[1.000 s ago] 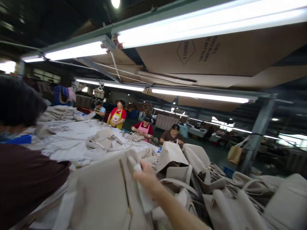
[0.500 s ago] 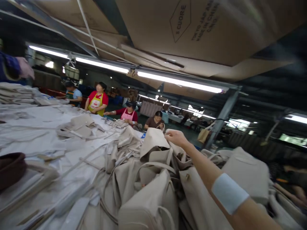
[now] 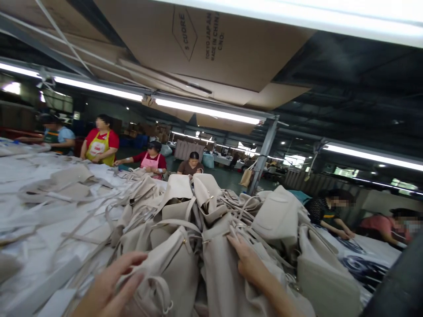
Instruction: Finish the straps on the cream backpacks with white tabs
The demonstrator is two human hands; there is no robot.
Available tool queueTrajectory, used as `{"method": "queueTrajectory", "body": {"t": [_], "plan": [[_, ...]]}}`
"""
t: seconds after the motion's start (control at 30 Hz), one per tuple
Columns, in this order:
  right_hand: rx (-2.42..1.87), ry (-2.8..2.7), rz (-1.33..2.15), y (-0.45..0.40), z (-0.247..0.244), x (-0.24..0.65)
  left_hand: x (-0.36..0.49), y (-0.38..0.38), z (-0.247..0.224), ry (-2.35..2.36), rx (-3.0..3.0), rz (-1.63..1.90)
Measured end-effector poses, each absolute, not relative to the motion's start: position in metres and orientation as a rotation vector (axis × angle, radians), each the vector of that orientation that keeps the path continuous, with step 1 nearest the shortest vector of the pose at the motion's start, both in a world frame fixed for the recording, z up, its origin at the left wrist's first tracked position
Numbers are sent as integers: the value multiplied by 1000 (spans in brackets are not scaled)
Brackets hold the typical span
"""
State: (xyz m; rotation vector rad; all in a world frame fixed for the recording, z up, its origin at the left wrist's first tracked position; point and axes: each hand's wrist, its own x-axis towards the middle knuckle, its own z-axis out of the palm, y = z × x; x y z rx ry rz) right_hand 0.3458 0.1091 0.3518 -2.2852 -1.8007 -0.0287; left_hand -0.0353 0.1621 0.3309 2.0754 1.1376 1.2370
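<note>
Two bare hands show, one left hand and one right hand, among at least six beige bags: one beside the left fingers, one under the right fingers, two beyond the fingertips and two to the right of them, the rest too tangled to count. At least six co-workers show, four beyond the fingers and two to their right, with one yellow apron and one pink apron among them, while one printed cardboard panel hangs above the fingers and one steel post stands beyond them
</note>
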Motion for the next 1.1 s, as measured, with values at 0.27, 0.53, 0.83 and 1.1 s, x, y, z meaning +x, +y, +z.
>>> {"method": "queueTrajectory", "body": {"t": [0.27,0.53,0.83,1.1], "plan": [[-1991,-1780,-15,54,276,381,83,147,367,1162,2618,498],[-1822,-1554,204,32,253,389,72,180,280,1453,2763,120],[-1825,-1069,414,22,271,429,94,183,323,1351,2823,281],[-1871,-1028,398,23,250,436,187,188,346,1144,2803,357]]}}
